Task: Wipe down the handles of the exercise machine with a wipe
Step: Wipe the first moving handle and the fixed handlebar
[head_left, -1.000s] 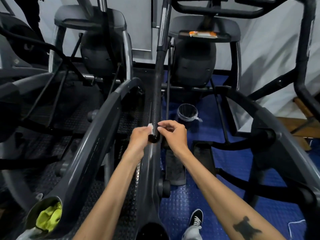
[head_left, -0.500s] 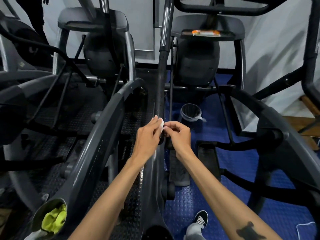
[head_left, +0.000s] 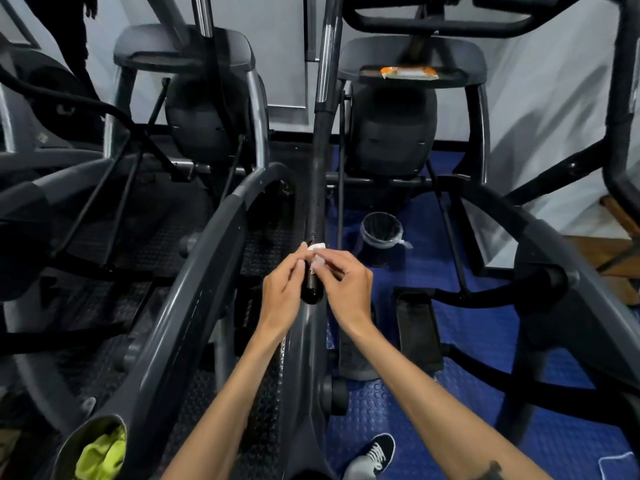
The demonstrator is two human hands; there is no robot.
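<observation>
Blue gym floor (head_left: 415, 403), two hands (head_left: 317, 282) pinching one white wipe (head_left: 317, 258) around one black handle (head_left: 317, 188), one bin (head_left: 381, 232).

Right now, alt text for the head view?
Both hands hold a white wipe against the black handle of an exercise machine, left hand and right hand on either side. A lined bin stands on the blue floor beyond.
</observation>
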